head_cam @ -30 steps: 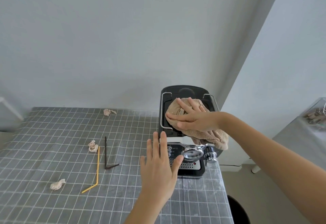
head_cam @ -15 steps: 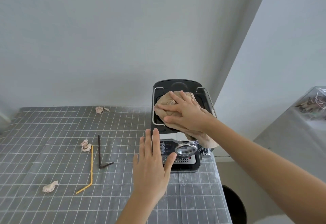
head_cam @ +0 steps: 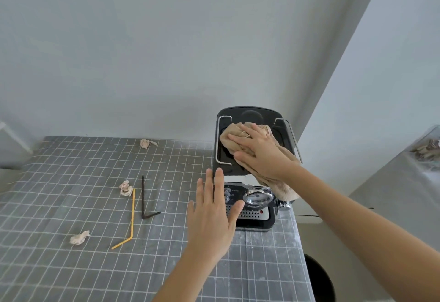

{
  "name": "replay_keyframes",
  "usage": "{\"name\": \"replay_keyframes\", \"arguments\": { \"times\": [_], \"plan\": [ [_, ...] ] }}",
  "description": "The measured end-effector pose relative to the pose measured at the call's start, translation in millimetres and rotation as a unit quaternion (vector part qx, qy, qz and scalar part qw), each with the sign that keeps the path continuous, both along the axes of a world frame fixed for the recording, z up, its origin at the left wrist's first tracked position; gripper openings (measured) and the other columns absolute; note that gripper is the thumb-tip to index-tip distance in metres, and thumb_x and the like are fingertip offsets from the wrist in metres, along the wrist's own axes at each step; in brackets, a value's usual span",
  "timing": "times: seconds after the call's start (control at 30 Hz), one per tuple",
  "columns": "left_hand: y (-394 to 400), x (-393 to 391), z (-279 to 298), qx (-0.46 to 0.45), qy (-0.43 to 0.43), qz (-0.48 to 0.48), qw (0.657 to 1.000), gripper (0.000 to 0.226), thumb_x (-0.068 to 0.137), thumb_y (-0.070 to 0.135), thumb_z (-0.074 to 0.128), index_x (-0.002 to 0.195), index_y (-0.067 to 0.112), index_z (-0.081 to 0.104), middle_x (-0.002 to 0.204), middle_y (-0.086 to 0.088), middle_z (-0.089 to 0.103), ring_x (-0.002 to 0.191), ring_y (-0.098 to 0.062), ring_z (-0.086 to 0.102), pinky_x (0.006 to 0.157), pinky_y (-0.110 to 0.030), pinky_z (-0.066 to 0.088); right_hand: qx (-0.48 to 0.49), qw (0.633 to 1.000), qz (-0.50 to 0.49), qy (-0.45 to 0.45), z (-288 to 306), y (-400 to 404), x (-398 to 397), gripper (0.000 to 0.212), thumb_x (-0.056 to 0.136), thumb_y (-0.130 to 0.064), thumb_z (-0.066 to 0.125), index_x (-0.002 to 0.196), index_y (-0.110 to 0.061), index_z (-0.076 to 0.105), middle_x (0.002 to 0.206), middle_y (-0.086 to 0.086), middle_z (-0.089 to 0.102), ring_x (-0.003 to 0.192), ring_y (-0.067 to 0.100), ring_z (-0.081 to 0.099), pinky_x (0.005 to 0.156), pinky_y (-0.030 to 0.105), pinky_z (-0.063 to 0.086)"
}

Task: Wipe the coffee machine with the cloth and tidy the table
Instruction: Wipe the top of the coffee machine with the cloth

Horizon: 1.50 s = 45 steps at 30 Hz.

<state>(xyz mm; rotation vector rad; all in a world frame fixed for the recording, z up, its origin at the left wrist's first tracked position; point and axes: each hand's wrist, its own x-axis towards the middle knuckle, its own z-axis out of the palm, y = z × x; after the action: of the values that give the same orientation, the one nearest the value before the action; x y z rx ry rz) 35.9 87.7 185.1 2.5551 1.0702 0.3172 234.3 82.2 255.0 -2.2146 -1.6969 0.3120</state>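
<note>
A black and silver coffee machine (head_cam: 247,116) stands at the back right corner of the table. My right hand (head_cam: 259,151) presses a beige cloth (head_cam: 228,138) flat on the machine's black top; part of the cloth hangs over the front right edge. My left hand (head_cam: 212,218) is flat with fingers together against the machine's left front side, holding nothing. It hides part of the control panel.
The table has a grey checked cloth (head_cam: 71,171). On it lie three crumpled paper scraps (head_cam: 126,188) (head_cam: 79,237) (head_cam: 145,143), a yellow bent straw (head_cam: 129,220) and a dark bent straw (head_cam: 144,198). A dark bin (head_cam: 320,280) sits below the table's right edge.
My right hand has slid the cloth across the machine's top, from its front left toward the back. My left hand stays against the machine's side.
</note>
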Motion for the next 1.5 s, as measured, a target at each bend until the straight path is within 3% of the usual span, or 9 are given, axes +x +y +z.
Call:
{"name": "replay_keyframes", "arguments": {
  "times": [0.23,0.53,0.77,0.87,1.0,1.1,1.27,1.4,1.5],
  "plan": [
    [-2,-1,2,-0.009,0.004,0.0,1.0,0.08,0.085,0.073,0.004,0.146,0.03,-0.025,0.161,0.003,-0.014,0.15,-0.022,-0.003,0.117,-0.043,0.02,-0.117,0.989,0.087,0.037,8,-9,14,0.057,0.095,-0.047,0.055,0.146,-0.053,0.03,0.165,-0.012,-0.003,0.15,0.022,-0.021,0.118,0.053,-0.013],
    [-2,-4,1,0.013,-0.001,-0.004,1.0,0.079,0.086,0.072,0.004,0.145,0.03,-0.026,0.159,0.004,-0.016,0.15,-0.023,0.0,0.116,-0.042,0.026,-0.065,0.973,-0.211,-0.058,-9,11,-23,0.053,0.1,-0.051,0.025,0.152,-0.042,0.019,0.164,0.013,-0.002,0.147,0.043,0.002,0.116,0.062,0.011],
    [1,0,1,0.002,-0.005,-0.014,1.0,0.079,0.086,0.074,0.003,0.144,0.031,-0.029,0.157,0.006,-0.019,0.15,-0.021,-0.002,0.116,-0.04,0.022,-0.059,0.993,-0.079,-0.06,-2,19,5,0.05,0.099,-0.047,0.031,0.149,-0.048,0.027,0.166,0.003,-0.004,0.151,0.033,-0.009,0.121,0.053,-0.003],
    [1,1,3,0.001,0.002,-0.018,1.0,0.079,0.081,0.074,-0.004,0.139,0.033,-0.037,0.152,0.009,-0.028,0.149,-0.02,-0.007,0.118,-0.04,0.018,-0.042,0.99,-0.125,-0.047,-5,31,20,0.053,0.099,-0.049,0.031,0.151,-0.044,0.027,0.166,0.006,0.001,0.152,0.03,-0.003,0.122,0.05,0.001],
    [0,1,-3,-0.009,0.013,-0.007,1.0,0.079,0.087,0.073,0.0,0.148,0.028,-0.02,0.161,-0.001,0.004,0.147,-0.026,0.02,0.109,-0.043,0.036,-0.068,0.955,-0.283,-0.058,-12,26,-23,0.06,0.102,-0.046,0.024,0.156,-0.027,0.009,0.16,0.027,0.004,0.147,0.047,0.002,0.116,0.062,0.012],
    [3,3,-4,-0.028,0.01,-0.003,1.0,0.078,0.092,0.07,0.009,0.151,0.02,0.009,0.153,-0.007,0.035,0.134,-0.031,0.045,0.093,-0.044,0.05,-0.078,0.955,-0.262,-0.11,-12,22,-39,0.057,0.101,-0.039,0.032,0.154,-0.026,0.014,0.158,0.032,0.001,0.143,0.054,0.005,0.11,0.069,0.019],
    [4,6,-2,0.001,0.0,-0.019,1.0,0.084,0.075,0.076,-0.01,0.143,0.031,-0.033,0.159,0.004,-0.019,0.15,-0.02,-0.006,0.118,-0.036,0.014,-0.044,0.992,-0.111,-0.041,-4,31,16,0.05,0.1,-0.05,0.026,0.15,-0.047,0.026,0.166,0.004,-0.004,0.152,0.031,-0.007,0.121,0.054,0.001],
    [2,7,-7,0.006,0.015,-0.007,1.0,0.084,0.082,0.076,-0.002,0.149,0.027,-0.017,0.162,-0.002,0.002,0.148,-0.025,0.015,0.112,-0.041,0.032,-0.042,0.971,-0.236,-0.015,-9,26,4,0.055,0.101,-0.049,0.02,0.155,-0.037,0.014,0.165,0.014,0.002,0.15,0.036,-0.003,0.119,0.057,0.004],
    [6,9,-8,-0.02,0.017,0.001,1.0,0.078,0.091,0.07,0.01,0.152,0.02,0.008,0.154,-0.007,0.034,0.134,-0.03,0.045,0.088,-0.044,0.053,-0.062,0.958,-0.275,-0.058,-16,16,-29,0.056,0.103,-0.043,0.022,0.156,-0.03,0.009,0.162,0.024,0.001,0.147,0.047,0.0,0.115,0.065,0.009]
  ]
}}
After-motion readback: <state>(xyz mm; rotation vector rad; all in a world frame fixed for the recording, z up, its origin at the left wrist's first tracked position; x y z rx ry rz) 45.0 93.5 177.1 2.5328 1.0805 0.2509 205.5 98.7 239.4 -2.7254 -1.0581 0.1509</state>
